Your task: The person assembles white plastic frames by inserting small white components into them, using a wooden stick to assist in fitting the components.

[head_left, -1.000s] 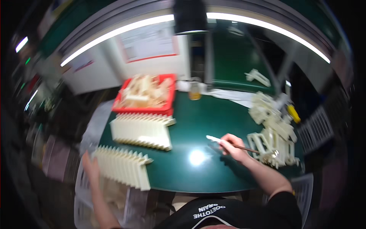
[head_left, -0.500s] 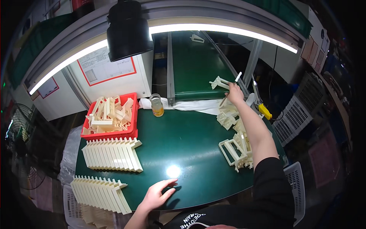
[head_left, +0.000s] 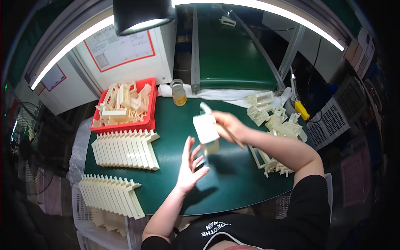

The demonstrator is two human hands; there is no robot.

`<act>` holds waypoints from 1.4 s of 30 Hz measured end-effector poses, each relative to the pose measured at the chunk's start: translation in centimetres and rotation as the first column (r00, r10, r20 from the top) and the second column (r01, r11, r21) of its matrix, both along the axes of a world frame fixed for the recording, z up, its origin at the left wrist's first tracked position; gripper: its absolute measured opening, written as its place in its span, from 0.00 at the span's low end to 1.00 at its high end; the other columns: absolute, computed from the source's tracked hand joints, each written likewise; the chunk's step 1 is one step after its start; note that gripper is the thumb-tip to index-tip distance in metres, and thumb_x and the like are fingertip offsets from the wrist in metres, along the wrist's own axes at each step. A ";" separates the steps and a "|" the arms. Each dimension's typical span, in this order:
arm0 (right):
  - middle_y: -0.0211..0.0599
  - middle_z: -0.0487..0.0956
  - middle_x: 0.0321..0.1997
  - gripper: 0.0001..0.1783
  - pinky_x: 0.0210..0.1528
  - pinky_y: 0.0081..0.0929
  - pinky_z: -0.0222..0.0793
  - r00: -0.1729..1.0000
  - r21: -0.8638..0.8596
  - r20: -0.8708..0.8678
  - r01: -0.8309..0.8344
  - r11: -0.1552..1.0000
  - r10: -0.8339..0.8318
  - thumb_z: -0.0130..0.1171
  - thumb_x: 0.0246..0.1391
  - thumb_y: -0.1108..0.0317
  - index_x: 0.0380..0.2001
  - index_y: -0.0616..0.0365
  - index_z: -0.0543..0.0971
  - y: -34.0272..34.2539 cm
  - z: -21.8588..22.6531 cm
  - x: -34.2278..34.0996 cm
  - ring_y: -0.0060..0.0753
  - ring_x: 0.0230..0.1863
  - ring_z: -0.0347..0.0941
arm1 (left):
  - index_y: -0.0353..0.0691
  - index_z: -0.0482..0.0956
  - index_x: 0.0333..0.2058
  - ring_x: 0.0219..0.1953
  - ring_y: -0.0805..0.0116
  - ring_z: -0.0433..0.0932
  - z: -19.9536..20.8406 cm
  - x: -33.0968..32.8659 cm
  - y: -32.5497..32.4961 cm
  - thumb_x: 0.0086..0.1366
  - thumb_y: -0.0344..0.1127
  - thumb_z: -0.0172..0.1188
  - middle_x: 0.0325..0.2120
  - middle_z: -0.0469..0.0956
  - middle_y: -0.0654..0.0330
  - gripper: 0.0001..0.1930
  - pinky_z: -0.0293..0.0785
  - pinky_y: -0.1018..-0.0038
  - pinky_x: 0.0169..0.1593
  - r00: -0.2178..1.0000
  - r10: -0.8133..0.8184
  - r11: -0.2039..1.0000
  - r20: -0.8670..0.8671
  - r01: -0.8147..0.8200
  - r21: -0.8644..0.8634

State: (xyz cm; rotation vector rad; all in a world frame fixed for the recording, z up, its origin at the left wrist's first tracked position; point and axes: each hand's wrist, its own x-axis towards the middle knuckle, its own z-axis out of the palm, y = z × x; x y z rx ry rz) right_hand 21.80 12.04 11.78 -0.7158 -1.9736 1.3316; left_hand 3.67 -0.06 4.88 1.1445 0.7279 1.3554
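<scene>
My right hand [head_left: 230, 126] is closed round a cream plastic part [head_left: 206, 130], held above the middle of the green table. A thin brown stick-like tool [head_left: 235, 139] is in the same hand, its lower end pointing toward me; its kind I cannot make out. The part is slightly blurred, with a broad flat face showing. My left hand [head_left: 191, 168] is open just left of the part, fingers spread, apart from it. Several similar cream plastic parts [head_left: 287, 127] lie in a loose heap at the table's right, partly behind my right forearm.
At the left stand two neat rows of cream parts, a far row [head_left: 125, 151] and a near row [head_left: 110, 198]. Behind them is a red crate [head_left: 153, 109] of loose pieces. A glass jar [head_left: 178, 92] and yellow-handled tool [head_left: 301, 110] stand near the conveyor [head_left: 233, 54].
My right hand has come back from the conveyor's end to mid-table, bringing a cream part and the stick. My left hand has risen toward it and spread. The view has shifted.
</scene>
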 end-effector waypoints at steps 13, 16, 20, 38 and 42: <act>0.33 0.78 0.33 0.07 0.38 0.24 0.69 0.875 0.029 -0.015 0.485 0.874 -0.484 0.53 0.61 0.69 0.38 0.60 0.76 -7.6 -12.0 -1.4 0.23 0.35 0.74 | 0.43 0.47 0.66 0.41 0.67 0.76 -4.1 -0.2 1.4 0.59 0.31 0.59 0.50 0.69 0.52 0.40 0.75 0.73 0.45 0.955 0.099 0.939 -0.278 -0.183 -0.291; 0.34 0.77 0.35 0.23 0.43 0.22 0.68 0.861 -0.084 -0.207 0.457 0.885 -0.465 0.41 0.67 0.52 0.43 0.62 0.75 -7.8 -11.4 -1.3 0.23 0.37 0.72 | 0.43 0.50 0.65 0.36 0.72 0.76 -5.9 -0.9 1.3 0.73 0.50 0.38 0.46 0.71 0.53 0.28 0.77 0.73 0.41 0.968 0.030 0.917 0.248 0.072 -0.392; 0.36 0.72 0.39 0.32 0.43 0.22 0.65 0.826 0.134 -0.228 0.551 0.824 -0.515 0.29 0.68 0.49 0.45 0.66 0.75 -6.7 -10.4 0.1 0.25 0.36 0.68 | 0.44 0.53 0.64 0.43 0.63 0.77 -4.9 -1.3 1.8 0.71 0.61 0.27 0.55 0.68 0.51 0.33 0.77 0.68 0.47 0.840 -0.012 0.859 0.543 0.287 -0.424; 0.36 0.79 0.27 0.09 0.33 0.28 0.64 0.960 0.493 -0.181 0.278 0.824 -0.215 0.58 0.55 0.65 0.25 0.56 0.78 -8.9 -8.4 -0.7 0.34 0.27 0.73 | 0.45 0.51 0.66 0.48 0.60 0.76 -5.8 -0.9 2.1 0.71 0.59 0.27 0.52 0.71 0.48 0.33 0.75 0.66 0.50 0.795 -0.091 0.844 0.600 0.382 -0.378; 0.34 0.78 0.29 0.05 0.34 0.31 0.64 0.963 0.489 -0.086 0.263 0.832 -0.254 0.58 0.51 0.70 0.23 0.56 0.77 -9.3 -8.8 -1.9 0.36 0.30 0.74 | 0.44 0.55 0.65 0.45 0.61 0.76 -6.3 -0.8 2.0 0.72 0.58 0.29 0.46 0.74 0.50 0.31 0.74 0.68 0.44 0.806 -0.065 0.829 0.588 0.372 -0.418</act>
